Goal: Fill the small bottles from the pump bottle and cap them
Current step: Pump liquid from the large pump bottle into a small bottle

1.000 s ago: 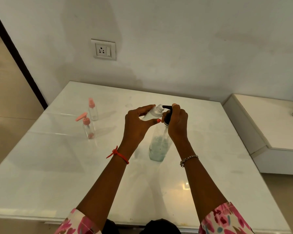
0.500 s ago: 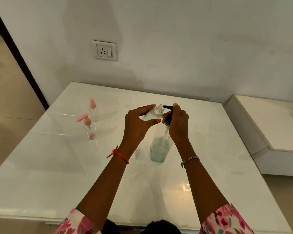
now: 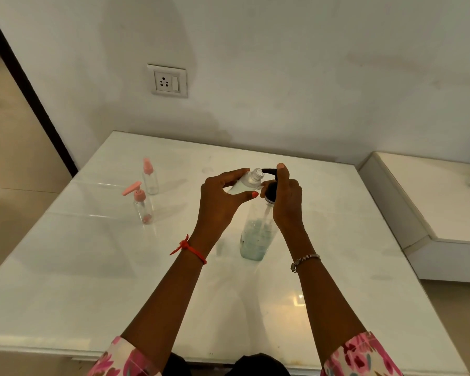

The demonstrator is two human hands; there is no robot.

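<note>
Left hand [image 3: 220, 202] grips bottle [image 3: 246, 181] (tilted, mouth rightward).

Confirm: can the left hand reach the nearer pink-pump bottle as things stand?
Reach, probably yes: only bare table lies between the left hand and the pink-pump bottle. Taking it, no: that hand grips the small white bottle at the spout of the pump bottle and must set it down first.

Pump bottle [image 3: 257, 234] standing mid-table [image 3: 92, 280], small open bottle [image 3: 246, 181] held tilted at its spout, two capped bottles [image 3: 143, 210] well left, wall socket [image 3: 167, 81] behind
</note>
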